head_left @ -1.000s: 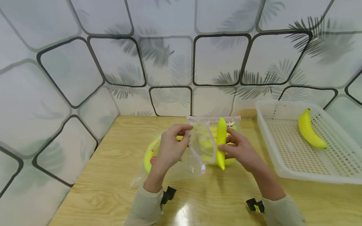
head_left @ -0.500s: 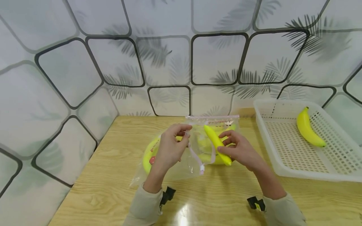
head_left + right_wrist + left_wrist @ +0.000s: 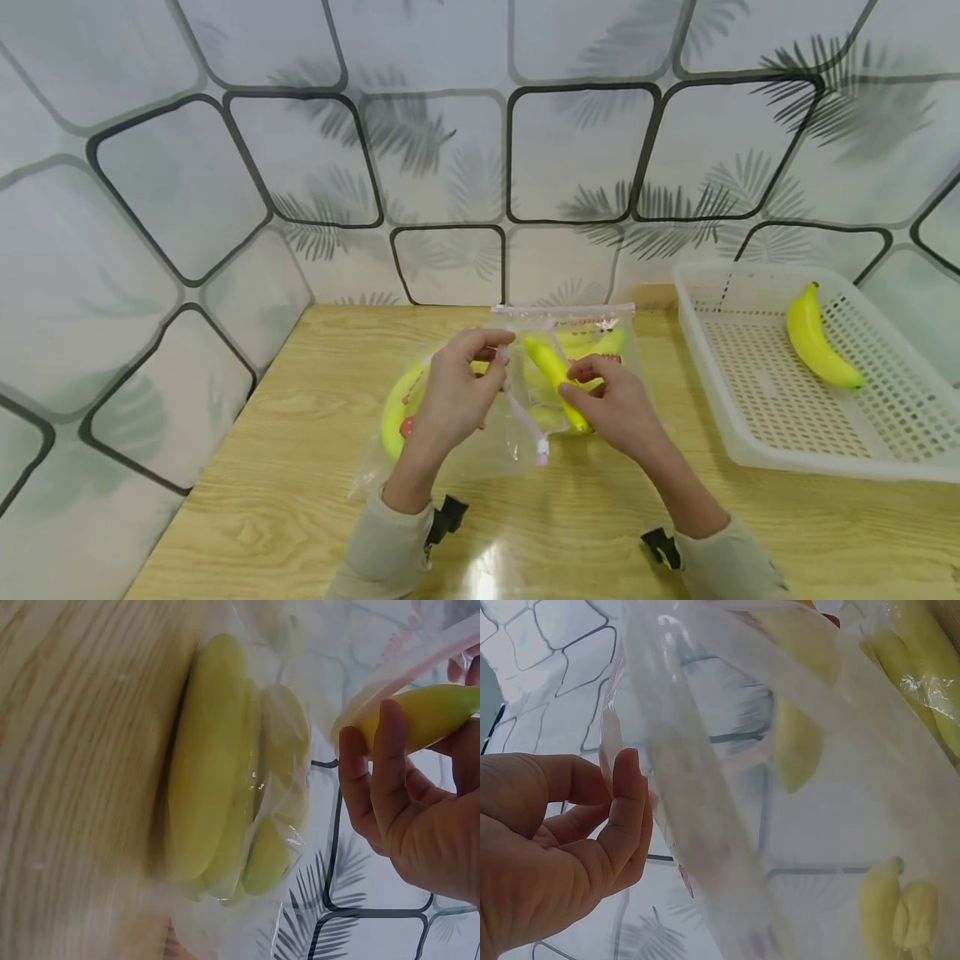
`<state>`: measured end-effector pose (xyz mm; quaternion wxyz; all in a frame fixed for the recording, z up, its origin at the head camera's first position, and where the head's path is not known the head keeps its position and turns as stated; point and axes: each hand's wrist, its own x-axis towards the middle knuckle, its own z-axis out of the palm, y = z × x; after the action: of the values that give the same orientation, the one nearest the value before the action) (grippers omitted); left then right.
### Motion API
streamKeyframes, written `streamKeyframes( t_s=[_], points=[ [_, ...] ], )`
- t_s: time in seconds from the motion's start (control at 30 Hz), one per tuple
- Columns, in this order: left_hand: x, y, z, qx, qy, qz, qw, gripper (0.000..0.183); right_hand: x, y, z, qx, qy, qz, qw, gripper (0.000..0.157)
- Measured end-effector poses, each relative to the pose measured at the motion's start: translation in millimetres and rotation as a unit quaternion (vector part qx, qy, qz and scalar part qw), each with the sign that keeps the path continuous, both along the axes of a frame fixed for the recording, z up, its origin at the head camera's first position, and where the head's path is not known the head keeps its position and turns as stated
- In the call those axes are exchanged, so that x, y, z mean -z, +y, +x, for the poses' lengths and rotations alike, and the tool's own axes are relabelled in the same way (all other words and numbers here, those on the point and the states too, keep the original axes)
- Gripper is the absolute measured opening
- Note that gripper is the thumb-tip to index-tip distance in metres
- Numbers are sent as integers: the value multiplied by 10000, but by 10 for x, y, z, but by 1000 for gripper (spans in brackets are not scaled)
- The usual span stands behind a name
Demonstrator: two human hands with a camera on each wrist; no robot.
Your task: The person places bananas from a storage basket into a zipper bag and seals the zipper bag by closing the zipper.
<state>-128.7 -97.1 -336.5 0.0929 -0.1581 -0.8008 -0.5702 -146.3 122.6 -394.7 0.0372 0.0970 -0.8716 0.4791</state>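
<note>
My left hand [image 3: 459, 387] pinches the edge of a clear zip bag [image 3: 480, 458], whose pink-edged mouth stands open to the right. Yellow fruit shows through that bag's left end. In my right hand [image 3: 618, 404], a yellow banana [image 3: 551, 365] is held between thumb and fingers at the bag's mouth. The right wrist view has the banana [image 3: 427, 716] next to the pink strip [image 3: 420, 667]. Through the plastic in the left wrist view, a banana [image 3: 799, 742] looks pale. How much of it is inside the bag I cannot tell.
Behind the hands lies a second zip bag [image 3: 562, 310] with bananas in it. A white perforated basket [image 3: 738, 417] on the right holds one banana [image 3: 817, 342]. Everything stands on a wooden table [image 3: 255, 492] against a patterned wall covering [image 3: 450, 167].
My right hand has tilted the banana from upright to slanting and moved it left to the bag's mouth. The left hand keeps its pinch on the bag, nearly still.
</note>
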Motion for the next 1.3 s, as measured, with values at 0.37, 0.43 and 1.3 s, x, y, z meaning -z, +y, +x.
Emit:
streamKeyframes(
  t_s=[0.37, 0.43, 1.3],
  points=[
    [12, 49, 2, 80, 20, -164, 9998, 26, 29, -107, 0, 343, -484, 218, 9980, 25],
    [18, 55, -1, 81, 85, -183, 9998, 26, 23, -113, 0, 365, -562, 204, 9975, 26],
    [-14, 55, 22, -97, 370, -175, 9991, 25, 71, -167, -10, 101, -613, -160, 9979, 36]
  ],
)
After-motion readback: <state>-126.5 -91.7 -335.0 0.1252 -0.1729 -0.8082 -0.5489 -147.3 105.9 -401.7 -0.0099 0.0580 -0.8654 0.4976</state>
